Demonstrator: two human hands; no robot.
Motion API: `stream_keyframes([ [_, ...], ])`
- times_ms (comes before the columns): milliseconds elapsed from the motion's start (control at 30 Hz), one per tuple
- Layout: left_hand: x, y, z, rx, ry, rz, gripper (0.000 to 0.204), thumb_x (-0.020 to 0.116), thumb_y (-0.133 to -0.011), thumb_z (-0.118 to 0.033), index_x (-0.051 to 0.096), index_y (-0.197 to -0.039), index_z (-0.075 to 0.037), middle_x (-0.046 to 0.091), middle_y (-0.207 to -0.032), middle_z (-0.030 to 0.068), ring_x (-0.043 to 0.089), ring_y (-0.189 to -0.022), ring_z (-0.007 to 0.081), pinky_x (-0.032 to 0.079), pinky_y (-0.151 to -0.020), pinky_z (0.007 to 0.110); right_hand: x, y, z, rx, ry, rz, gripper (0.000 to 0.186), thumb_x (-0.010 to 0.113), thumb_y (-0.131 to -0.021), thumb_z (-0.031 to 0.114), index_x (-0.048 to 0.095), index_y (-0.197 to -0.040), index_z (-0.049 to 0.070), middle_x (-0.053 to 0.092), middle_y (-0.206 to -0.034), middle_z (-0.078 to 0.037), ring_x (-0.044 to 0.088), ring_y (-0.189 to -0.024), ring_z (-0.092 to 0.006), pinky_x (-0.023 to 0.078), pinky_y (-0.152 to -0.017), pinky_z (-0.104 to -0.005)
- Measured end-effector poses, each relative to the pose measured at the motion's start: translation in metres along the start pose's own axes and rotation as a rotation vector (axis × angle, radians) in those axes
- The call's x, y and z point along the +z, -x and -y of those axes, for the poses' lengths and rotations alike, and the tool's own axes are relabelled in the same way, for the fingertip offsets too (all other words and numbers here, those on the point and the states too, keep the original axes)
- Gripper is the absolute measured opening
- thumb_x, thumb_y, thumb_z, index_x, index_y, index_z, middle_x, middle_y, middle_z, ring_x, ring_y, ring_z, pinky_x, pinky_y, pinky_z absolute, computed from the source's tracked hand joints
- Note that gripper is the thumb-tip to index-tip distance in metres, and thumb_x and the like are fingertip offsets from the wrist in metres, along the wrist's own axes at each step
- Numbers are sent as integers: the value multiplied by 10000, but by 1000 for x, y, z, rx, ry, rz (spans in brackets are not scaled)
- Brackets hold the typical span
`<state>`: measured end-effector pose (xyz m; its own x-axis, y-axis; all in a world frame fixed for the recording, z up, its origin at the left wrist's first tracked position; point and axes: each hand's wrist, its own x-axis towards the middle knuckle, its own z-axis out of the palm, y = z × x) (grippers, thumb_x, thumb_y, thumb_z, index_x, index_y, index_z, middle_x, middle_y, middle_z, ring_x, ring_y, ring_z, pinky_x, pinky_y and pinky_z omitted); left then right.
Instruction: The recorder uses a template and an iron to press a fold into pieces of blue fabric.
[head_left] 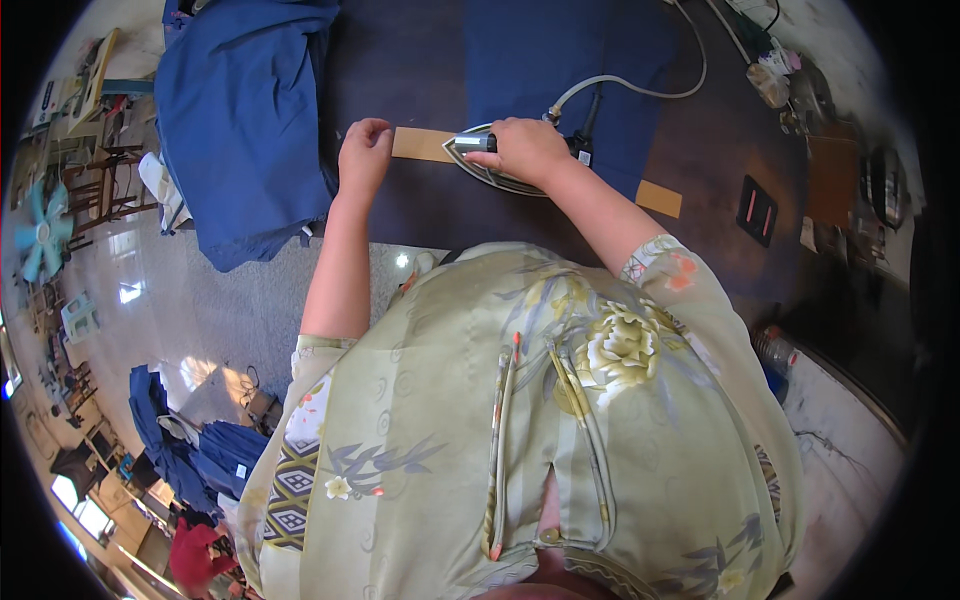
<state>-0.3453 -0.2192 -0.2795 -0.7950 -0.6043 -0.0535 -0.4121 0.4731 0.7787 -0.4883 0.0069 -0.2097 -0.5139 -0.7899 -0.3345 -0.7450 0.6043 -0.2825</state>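
Observation:
My right hand [530,150] is wrapped round the handle of a steam iron [480,180], whose pointed tip faces left. The iron rests on the table, its tip over a flat tan strip [422,144]. Just beyond the strip's left end is my left hand [367,155], its fingers curled closed; what they hold, if anything, is hidden. A blue cloth [565,60] lies flat at the far side and reaches the iron. To the right of it another tan piece [660,198] shows; whether it belongs to the same strip I cannot tell.
A pile of blue fabric [240,130] hangs over the table's left edge. The iron's pale hose [640,90] loops off behind. A dark flat case [757,210] lies on the dark table [400,215] at right. A blue fan [43,232] stands far left, and more blue garments [200,450] are below.

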Motion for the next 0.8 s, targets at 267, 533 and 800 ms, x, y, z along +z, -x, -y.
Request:
stream_keyframes([
  [267,-3,14,6,19,19,-23,195,629,-879,-139,679,-1022,-16,653,-1027,137,653,-949,266,510,-846,340,1,2,-2,2,-15,1,680,548,-837,685,688,-978,35,700,-952,-147,684,-906,-308,551,-762,-424],
  [533,4,28,3,38,-2,-34,174,638,-906,-121,669,-1038,-12,674,-930,68,637,-834,136,514,-778,269,3,7,-3,52,-64,-6,353,694,-822,368,686,-994,60,712,-960,-126,691,-905,-307,550,-775,-427],
  [800,25,34,-12,33,76,-12,159,644,-902,-134,674,-1009,-20,646,-974,103,639,-869,205,509,-780,305,3,62,-70,90,-82,12,278,642,-820,291,674,-978,64,697,-967,-143,676,-910,-330,545,-787,-441],
])
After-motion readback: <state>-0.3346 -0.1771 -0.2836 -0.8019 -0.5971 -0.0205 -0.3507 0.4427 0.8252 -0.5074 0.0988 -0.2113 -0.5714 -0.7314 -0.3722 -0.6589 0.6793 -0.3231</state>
